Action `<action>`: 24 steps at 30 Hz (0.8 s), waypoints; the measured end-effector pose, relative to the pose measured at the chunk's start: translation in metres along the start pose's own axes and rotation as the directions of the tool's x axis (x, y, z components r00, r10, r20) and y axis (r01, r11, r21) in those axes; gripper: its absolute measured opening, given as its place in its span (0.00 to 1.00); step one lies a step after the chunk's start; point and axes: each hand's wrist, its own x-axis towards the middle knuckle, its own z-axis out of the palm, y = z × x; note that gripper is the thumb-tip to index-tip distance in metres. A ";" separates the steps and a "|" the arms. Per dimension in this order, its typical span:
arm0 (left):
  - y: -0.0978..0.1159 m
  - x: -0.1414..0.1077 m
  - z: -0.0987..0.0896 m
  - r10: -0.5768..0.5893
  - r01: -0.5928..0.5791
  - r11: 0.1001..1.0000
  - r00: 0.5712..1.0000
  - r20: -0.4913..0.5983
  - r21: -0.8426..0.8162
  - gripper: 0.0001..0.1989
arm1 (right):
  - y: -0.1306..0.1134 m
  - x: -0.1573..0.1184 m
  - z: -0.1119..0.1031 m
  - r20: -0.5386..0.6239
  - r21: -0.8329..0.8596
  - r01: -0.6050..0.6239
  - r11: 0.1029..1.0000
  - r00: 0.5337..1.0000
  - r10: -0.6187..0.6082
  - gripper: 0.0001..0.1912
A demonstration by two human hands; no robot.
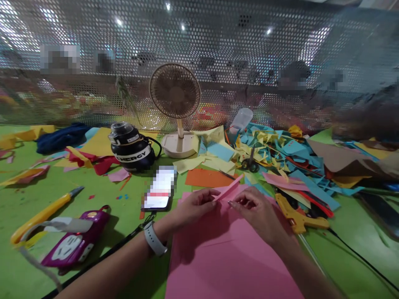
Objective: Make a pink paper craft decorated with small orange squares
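Observation:
A narrow folded strip of pink paper slants upward to the right between my hands. My left hand pinches its lower end between thumb and fingers. Close beside the strip, my right hand has thumb and forefinger pressed together; what lies between them is too small to make out. Both hands are above a stack of large pink paper sheets, which reaches toward the near edge of the view. A band is around my left wrist.
A phone, a dark bottle and a fan stand beyond my left hand. A yellow glue gun lies right, near a heap of paper scraps. A purple power strip and yellow cutter are left.

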 end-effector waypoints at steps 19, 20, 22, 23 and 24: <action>0.001 -0.003 0.009 0.027 -0.032 0.992 0.999 -0.044 -0.124 0.28 | 0.001 0.000 0.006 0.177 0.419 -0.255 0.871 0.964 0.197 0.19; 0.001 -0.003 0.009 0.033 -0.039 0.992 0.998 -0.049 -0.117 0.29 | 0.001 0.000 0.005 0.225 0.421 -0.284 0.861 0.953 0.204 0.18; 0.000 -0.004 0.009 0.047 -0.051 0.994 0.998 -0.050 -0.092 0.29 | 0.002 -0.001 0.006 0.240 0.412 -0.312 0.856 0.943 0.228 0.19; 0.000 -0.004 0.009 0.053 -0.057 0.995 0.997 -0.049 -0.084 0.29 | 0.003 -0.001 0.007 0.227 0.405 -0.314 0.859 0.944 0.239 0.19; -0.001 -0.004 0.010 0.059 -0.063 0.995 0.997 -0.047 -0.083 0.28 | 0.004 -0.002 0.008 0.209 0.397 -0.311 0.864 0.947 0.245 0.19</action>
